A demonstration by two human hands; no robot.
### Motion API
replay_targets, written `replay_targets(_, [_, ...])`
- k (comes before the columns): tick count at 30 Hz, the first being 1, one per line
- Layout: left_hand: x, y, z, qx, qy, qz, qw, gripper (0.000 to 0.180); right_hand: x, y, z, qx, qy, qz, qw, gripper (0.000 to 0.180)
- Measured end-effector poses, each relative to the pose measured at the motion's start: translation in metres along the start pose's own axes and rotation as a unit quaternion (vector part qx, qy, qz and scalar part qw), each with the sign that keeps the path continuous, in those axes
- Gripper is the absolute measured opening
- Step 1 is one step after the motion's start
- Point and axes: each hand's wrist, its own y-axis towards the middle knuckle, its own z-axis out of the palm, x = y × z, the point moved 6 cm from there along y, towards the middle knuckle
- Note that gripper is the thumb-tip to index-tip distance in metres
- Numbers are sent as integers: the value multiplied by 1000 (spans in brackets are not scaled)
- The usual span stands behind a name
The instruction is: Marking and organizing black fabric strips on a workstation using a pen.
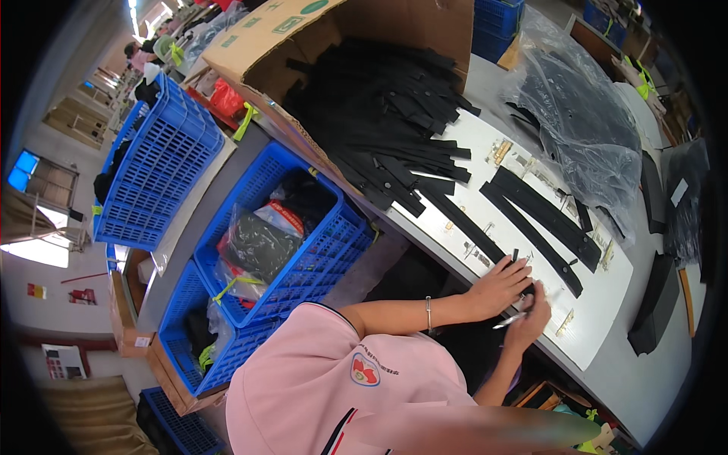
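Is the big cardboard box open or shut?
Open: the cardboard box gapes toward the white board, and black strips spread from inside it onto that board.

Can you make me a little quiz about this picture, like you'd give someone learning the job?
1. Pick one: what colour are the box-shaped plastic crates full of holes on the left? A) red B) blue C) green
2. True or false: long, flat black fabric strips spill from the open brown cardboard box onto the flat white board.
3. Fill in: the small, shiny metal tool sticks out from the person's ____ hand.

Key:
1. B
2. True
3. Right (the right hand)
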Motion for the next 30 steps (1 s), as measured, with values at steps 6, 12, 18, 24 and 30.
replay_targets(6, [2,-11,-1,14,40,11,999,63,-23,-20,-25,-30,-69,-53,996,41])
replay_targets(12, [23,-21,-26,102,57,-48,992,68,-66,-25,-56,-12,-97,-41,994,44])
replay_targets(18, [59,-44,-57,21,70,-107,992,68,-60,-22,-52,-45,-67,-37,996,44])
replay_targets(24, [79,-55,-71,-16,63,-129,989,73,-58,-23,-59,-48,-80,-24,995,47])
replay_targets(30, [83,-53,-78,-44,57,-125,990,76,-19,-2,-56,-56,-113,-14,992,40])
